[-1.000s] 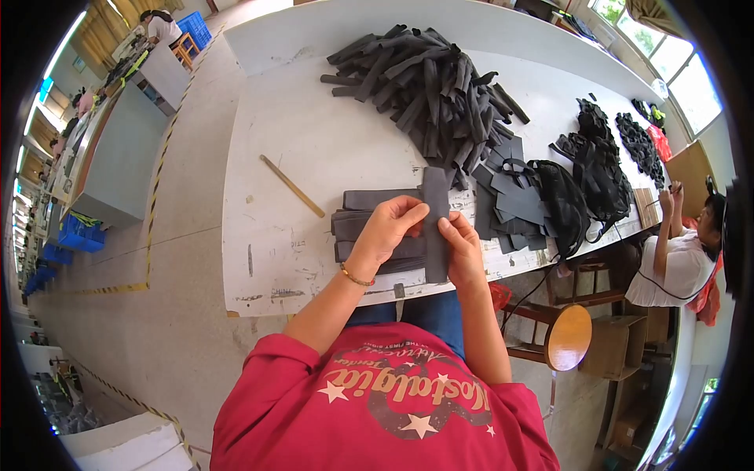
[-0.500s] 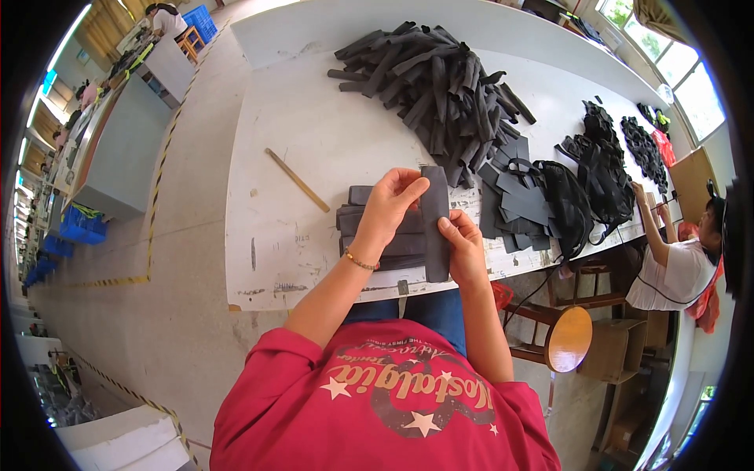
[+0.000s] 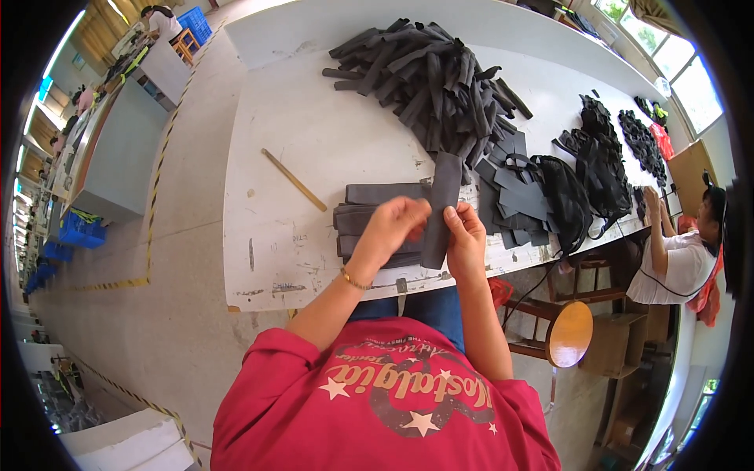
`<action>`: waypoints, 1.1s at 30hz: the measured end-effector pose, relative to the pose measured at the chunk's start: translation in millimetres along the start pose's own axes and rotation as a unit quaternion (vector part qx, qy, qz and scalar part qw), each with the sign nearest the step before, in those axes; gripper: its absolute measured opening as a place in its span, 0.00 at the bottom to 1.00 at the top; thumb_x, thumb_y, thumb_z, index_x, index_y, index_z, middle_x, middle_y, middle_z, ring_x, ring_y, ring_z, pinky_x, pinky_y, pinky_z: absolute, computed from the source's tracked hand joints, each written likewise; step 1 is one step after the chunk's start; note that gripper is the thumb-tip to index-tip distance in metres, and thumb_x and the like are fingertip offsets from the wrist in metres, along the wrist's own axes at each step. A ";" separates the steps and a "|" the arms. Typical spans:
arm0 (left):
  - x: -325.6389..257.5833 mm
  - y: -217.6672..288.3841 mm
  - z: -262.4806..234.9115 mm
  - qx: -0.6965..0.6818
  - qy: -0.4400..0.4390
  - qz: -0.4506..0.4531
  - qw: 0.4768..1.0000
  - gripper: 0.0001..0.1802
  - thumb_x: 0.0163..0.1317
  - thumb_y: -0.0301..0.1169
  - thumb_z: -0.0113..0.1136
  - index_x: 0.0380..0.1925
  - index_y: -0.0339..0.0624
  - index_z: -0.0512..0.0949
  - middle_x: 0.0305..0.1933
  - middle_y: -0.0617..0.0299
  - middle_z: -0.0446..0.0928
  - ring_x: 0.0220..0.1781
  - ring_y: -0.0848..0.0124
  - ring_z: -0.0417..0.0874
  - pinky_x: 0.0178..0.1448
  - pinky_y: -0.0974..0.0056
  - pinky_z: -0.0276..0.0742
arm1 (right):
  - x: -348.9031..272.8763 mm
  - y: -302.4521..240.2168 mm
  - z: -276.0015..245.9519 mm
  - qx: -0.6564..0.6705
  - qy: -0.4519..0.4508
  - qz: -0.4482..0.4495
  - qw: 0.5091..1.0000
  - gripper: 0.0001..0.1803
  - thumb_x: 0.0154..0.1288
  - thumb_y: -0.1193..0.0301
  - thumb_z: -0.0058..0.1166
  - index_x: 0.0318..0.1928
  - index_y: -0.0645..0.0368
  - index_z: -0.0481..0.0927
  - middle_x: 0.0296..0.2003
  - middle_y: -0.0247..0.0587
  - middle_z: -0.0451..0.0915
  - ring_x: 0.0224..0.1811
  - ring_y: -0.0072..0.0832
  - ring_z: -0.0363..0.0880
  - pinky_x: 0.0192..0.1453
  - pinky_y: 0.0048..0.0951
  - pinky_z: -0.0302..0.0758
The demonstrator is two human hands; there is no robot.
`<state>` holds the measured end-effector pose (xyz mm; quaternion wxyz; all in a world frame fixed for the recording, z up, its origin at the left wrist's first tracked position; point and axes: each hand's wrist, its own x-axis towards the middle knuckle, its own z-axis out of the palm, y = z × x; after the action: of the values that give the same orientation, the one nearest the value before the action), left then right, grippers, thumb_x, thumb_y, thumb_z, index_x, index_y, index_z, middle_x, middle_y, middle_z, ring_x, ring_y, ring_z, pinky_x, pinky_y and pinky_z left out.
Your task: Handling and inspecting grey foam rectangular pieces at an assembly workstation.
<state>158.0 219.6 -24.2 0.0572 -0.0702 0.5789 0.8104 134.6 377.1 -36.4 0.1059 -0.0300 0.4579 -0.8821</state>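
My right hand (image 3: 465,235) pinches a dark grey fabric strip (image 3: 444,192) by its right edge, thumb on its face. The strip stands lengthwise over the table's front part, leaning slightly right at its far end. Close by its left edge is my left hand (image 3: 389,231), fingers curled together and a little blurred; whether anything is between them is hidden. Below and left of the strip lies a neat stack of similar flat strips (image 3: 377,193), partly covered by my left hand. Beyond my hands rises a large loose heap of curled dark strips (image 3: 440,86).
A thin wooden stick (image 3: 294,180) lies left on the white table (image 3: 271,228). Right of my hands are dark flat pieces (image 3: 514,196) and black mesh bags (image 3: 561,200). A co-worker (image 3: 667,259) sits at the far right. A round wooden stool (image 3: 569,334) stands below the table edge.
The strip's far end has tipped away and to the right. My left hand has come off that end, moving nearer to me and uncovering more of the stack. My right hand keeps its grip.
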 end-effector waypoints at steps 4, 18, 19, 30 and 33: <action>-17.6 -3.7 6.3 0.116 -0.005 0.004 0.993 0.09 0.62 0.31 0.66 0.32 0.34 0.80 0.28 0.68 0.78 0.28 0.81 0.76 0.34 0.74 0.74 | -0.9 -2.9 -0.9 -0.065 -0.003 -0.025 0.998 0.06 0.70 0.72 0.55 0.44 0.60 0.76 0.37 0.32 0.81 0.37 0.16 0.76 0.45 0.20 0.72; -10.8 -2.1 4.6 -0.068 -0.104 -0.020 0.992 0.13 0.67 0.34 0.59 0.36 0.32 0.81 0.29 0.63 0.80 0.29 0.76 0.78 0.37 0.71 0.76 | -11.6 -10.6 -18.1 0.006 -0.023 0.055 0.998 0.05 0.69 0.71 0.56 0.40 0.60 0.79 0.34 0.32 0.81 0.34 0.17 0.79 0.40 0.21 0.77; -8.4 -3.6 4.4 -0.049 -0.063 0.016 0.997 0.13 0.68 0.35 0.58 0.37 0.33 0.81 0.29 0.64 0.80 0.27 0.77 0.77 0.36 0.72 0.75 | -11.8 -10.2 -16.8 0.000 -0.026 0.052 0.998 0.05 0.68 0.72 0.57 0.40 0.60 0.79 0.34 0.32 0.81 0.33 0.16 0.78 0.40 0.20 0.76; -21.1 -5.3 8.9 0.118 -0.022 -0.046 0.992 0.12 0.61 0.32 0.67 0.34 0.32 0.79 0.26 0.64 0.78 0.24 0.78 0.77 0.29 0.72 0.76 | -5.9 -7.3 -15.0 -0.075 0.018 -0.024 0.997 0.03 0.70 0.73 0.55 0.40 0.59 0.78 0.35 0.31 0.81 0.35 0.15 0.77 0.42 0.19 0.73; -26.8 -3.4 9.6 0.087 -0.009 -0.035 0.996 0.12 0.62 0.32 0.66 0.33 0.30 0.80 0.27 0.61 0.79 0.24 0.77 0.80 0.30 0.71 0.79 | -7.5 -10.0 -9.8 -0.136 0.010 -0.036 0.990 0.05 0.71 0.71 0.54 0.41 0.59 0.78 0.34 0.30 0.80 0.33 0.15 0.77 0.40 0.18 0.74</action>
<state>184.5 229.5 -19.5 0.0966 -0.0779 0.6441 0.7548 138.8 392.2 -33.6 0.0642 -0.0522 0.5731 -0.8153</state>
